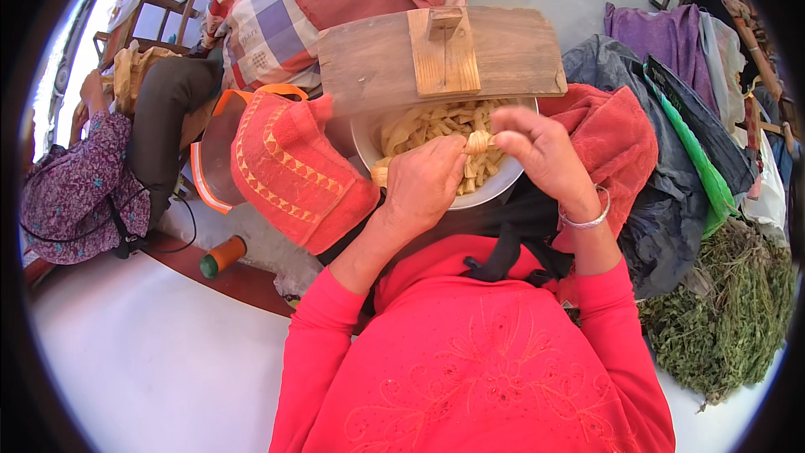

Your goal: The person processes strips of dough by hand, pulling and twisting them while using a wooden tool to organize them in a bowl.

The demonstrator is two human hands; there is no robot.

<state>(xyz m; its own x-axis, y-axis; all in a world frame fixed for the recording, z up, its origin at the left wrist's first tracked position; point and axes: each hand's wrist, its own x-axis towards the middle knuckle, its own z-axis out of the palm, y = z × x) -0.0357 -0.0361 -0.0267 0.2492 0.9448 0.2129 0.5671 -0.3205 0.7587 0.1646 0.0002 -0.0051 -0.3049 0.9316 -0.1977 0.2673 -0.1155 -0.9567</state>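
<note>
A pale tan, ribbon-like strip [479, 143] is bunched into a small roll or knot between my hands. My left hand [426, 178] is closed around the strip, and a tan end [380, 173] sticks out on its far left side. On the roll's right, the thumb and fingertips of my right hand [541, 149] pinch its end; those fingers are slightly blurred. Under both hands sits a white bowl [508, 176] on my lap, holding many similar tan pieces [436, 123]. What the strip is made of I cannot make out.
A wooden board [360, 59] with a nailed wooden block lies just beyond the bowl. Red towels [289, 164] flank it. An orange thread spool [223, 257] is at left, dark plastic sheeting [671, 201] and dried herbs [721, 310] at right. Another person's patterned sleeve [80, 180] shows far left.
</note>
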